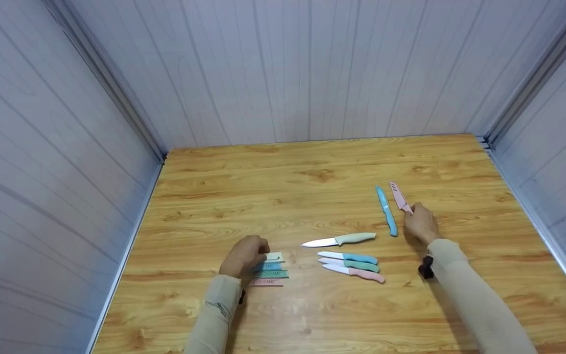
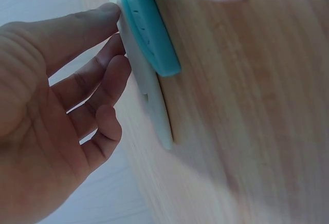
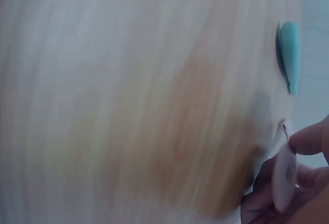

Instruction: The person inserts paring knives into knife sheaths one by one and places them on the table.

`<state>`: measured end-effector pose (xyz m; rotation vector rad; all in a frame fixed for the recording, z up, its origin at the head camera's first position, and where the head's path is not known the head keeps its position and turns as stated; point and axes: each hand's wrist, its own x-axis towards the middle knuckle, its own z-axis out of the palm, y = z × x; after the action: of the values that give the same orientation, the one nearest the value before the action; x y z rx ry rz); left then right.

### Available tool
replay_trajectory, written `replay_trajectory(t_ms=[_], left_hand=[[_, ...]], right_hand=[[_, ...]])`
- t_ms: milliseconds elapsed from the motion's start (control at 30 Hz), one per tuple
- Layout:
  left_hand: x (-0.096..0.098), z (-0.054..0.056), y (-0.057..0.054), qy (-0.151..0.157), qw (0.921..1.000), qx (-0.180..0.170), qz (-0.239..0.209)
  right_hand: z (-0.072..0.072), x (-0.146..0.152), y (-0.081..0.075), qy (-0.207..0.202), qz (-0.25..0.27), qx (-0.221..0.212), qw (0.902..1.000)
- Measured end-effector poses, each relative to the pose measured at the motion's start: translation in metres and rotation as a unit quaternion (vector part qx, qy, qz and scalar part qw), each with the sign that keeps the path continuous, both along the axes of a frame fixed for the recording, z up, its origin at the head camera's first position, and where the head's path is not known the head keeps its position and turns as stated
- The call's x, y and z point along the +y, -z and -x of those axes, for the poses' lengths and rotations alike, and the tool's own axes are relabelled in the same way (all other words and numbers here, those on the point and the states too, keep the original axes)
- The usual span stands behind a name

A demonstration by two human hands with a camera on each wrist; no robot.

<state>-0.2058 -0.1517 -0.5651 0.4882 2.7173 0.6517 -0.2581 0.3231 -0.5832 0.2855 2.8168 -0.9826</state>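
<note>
My left hand [image 1: 244, 256] is at the top of a column of blade sheaths. Its thumb and fingertips [image 2: 122, 64] are right at the edge of the cream sheath [image 2: 162, 121], with a gap between thumb and fingers. Beside that sheath lie a blue sheath [image 1: 270, 266], a green sheath [image 1: 272, 274] and a pink sheath [image 1: 269, 282]. Over on the right, my right hand [image 1: 421, 223] pinches the handle of a pink knife [image 1: 399, 196] whose blade is covered in pink. A blue knife [image 1: 386, 211], also covered, lies just left of it.
Between the hands lie bare-bladed paring knives: one cream-handled [image 1: 356, 238], and below it one blue-handled [image 1: 361, 258], one green-handled [image 1: 364, 266] and one pink-handled [image 1: 369, 275]. Their blades point left. Panelled walls [image 1: 288, 73] border the wooden table [image 1: 263, 196] at back and sides.
</note>
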Motion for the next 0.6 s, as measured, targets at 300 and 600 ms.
replay_trajectory(t_ms=[300,600], left_hand=[[-0.0003,-0.0001,0.0000,0.006,1.0000,0.002,0.001],[-0.0001,0.0008,-0.0004,0.008,0.9999,-0.001,-0.010]], right_hand=[[0.0033,-0.0056,0.0007,-0.008,-0.023,0.003,0.9997],[0.0020,-0.0046,-0.0007,-0.018,-0.037,0.028,0.9988]])
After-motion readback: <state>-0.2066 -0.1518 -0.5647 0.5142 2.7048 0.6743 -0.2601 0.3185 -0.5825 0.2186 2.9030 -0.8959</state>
